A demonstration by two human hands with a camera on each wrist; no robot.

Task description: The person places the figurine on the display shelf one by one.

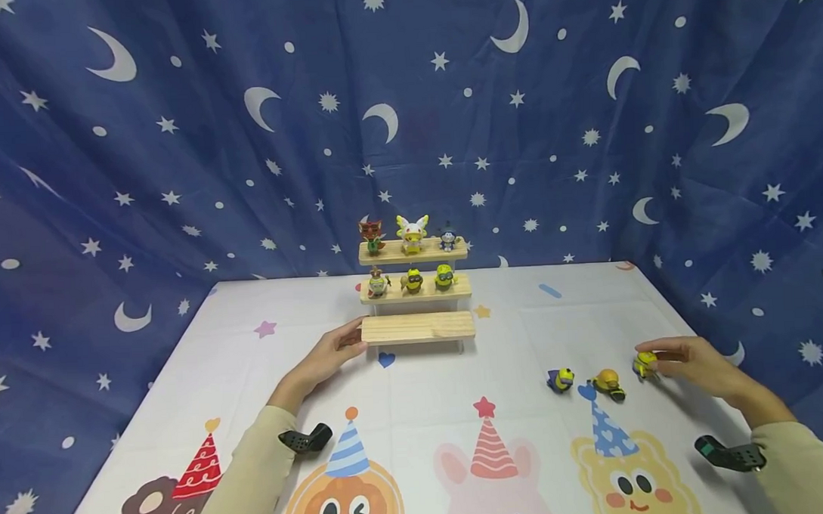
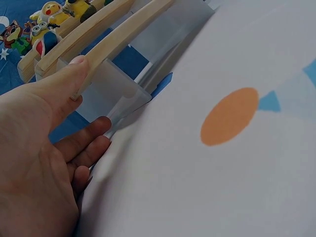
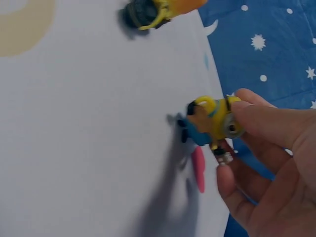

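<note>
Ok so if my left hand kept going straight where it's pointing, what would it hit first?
The lowest wooden shelf: your left hand grips its left end, so that's right in line. Past it, perhaps the middle wooden shelf, though depth is hard to judge.

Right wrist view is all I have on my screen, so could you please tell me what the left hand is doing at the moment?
Observer: The left hand grips the left end of the lowest wooden shelf.

Operator: Thank you. Besides the yellow figure in the right hand, I can see only part of an orange figure at the top edge; would you kindly say whether another loose figure lies near it?

Observer: Yes, the head view shows a purple-and-yellow figure just to the left of the orange one.
</note>
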